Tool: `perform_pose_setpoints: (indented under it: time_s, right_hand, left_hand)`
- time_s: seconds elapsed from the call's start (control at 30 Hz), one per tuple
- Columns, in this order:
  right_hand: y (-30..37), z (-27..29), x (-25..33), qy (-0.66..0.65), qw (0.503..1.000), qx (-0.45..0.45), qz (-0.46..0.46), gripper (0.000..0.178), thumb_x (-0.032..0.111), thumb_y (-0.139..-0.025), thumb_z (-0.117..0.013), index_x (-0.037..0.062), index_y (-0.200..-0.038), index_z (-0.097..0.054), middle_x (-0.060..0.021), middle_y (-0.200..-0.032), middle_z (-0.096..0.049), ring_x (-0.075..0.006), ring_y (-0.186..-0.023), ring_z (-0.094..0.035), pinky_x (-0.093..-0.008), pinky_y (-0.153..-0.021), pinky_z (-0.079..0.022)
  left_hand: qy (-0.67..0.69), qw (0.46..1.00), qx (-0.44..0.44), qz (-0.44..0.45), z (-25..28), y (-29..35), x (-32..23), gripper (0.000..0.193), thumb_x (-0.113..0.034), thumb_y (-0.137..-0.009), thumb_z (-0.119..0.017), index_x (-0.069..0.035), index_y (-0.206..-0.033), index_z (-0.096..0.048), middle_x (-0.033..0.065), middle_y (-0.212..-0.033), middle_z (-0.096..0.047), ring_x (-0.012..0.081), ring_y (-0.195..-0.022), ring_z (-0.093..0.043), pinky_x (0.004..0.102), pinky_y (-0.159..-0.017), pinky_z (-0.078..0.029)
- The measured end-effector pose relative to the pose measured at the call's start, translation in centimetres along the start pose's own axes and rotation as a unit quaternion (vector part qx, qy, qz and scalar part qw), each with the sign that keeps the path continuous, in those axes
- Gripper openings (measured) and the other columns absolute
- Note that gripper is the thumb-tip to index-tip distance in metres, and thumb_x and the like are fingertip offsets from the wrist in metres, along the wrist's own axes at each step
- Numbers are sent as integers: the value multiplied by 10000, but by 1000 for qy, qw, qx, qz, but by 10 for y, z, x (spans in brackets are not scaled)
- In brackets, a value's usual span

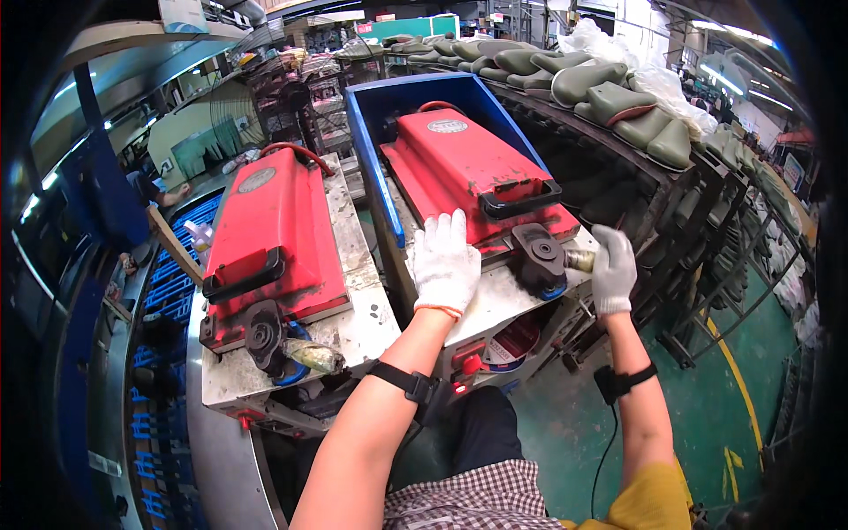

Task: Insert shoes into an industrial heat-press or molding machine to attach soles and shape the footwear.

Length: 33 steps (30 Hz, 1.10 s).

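In a white glove, my left hand [446,265] lies flat with its fingers stretched out, at the front edge of the right-hand machine's red cover [464,159]. My right hand [613,269], gloved too, is closed on the tape-wrapped handle [580,259] of that machine's dark lever [541,256]; the glove hides the handle's outer end. A black grip bar [521,200] crosses the cover's front, just beyond the lever. On my left stands a matching machine with a red cover [274,234], its own dark lever [263,336] and wrapped handle [315,356] untouched.
A blue metal guard [373,168] surrounds the right machine's back and sides. Olive-green shoe-shaped pieces [609,102] crowd a rack at the far right, beside clear plastic bags [654,84]. Blue conveyor bars [168,300] run along the left. Green floor [548,433] shows below.
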State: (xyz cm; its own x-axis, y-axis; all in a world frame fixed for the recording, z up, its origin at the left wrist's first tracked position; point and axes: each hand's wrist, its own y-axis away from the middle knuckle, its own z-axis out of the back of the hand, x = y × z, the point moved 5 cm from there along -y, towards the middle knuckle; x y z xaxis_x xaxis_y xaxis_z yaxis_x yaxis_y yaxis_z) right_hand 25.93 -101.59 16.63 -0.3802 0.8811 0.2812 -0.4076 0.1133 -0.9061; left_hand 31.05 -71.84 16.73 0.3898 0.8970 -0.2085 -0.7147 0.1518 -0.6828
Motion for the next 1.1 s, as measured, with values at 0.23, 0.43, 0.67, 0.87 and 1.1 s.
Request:
perform_pose_setpoints:
  time_s: [0.23,0.43,0.67,0.87,1.1]
  right_hand:
    - [-20,-22,76,12,997,-69,42,275,1,-825,-673,115,-1070,-726,-78,-1082,-715,-314,-1129,-637,-461,-1055,-462]
    - [24,-56,227,-332,921,146,145,289,-41,-816,-676,79,-1074,-726,-116,-1088,-715,-345,-1089,-658,-450,-987,-514]
    - [72,-139,359,-548,609,562,-116,632,295,-1095,-541,87,-1658,-343,-153,-1315,-682,-222,-1117,-681,-327,-963,-550]
    - [97,-143,390,-652,341,596,-321,499,275,-1103,-493,53,-1550,-476,-27,-893,-613,-72,-547,-446,-235,-477,-347]
    - [173,-117,476,-642,552,425,-319,508,318,-1096,-531,66,-1528,-448,-85,-1279,-622,-170,-1111,-601,-315,-999,-485]
  left_hand:
    - [75,996,48,3,48,35,32,628,-374,-973,-609,8,-1460,-500,255,-1402,-570,451,-1281,-541,520,-1124,-403]
    - [-78,993,-93,-8,210,61,124,373,-209,-902,-732,-95,-1251,-669,167,-1242,-682,373,-1233,-620,493,-1077,-448]
    - [-72,971,184,135,247,51,192,406,-477,-920,-702,-87,-1011,-764,191,-929,-749,362,-951,-730,450,-838,-553]
    - [-46,936,310,163,241,42,213,580,-636,-886,-662,-120,-1115,-793,184,-1038,-765,363,-1001,-727,411,-904,-543]
    - [-34,942,305,137,235,39,222,606,-640,-892,-644,-106,-1137,-791,179,-1036,-779,349,-995,-739,420,-920,-543]
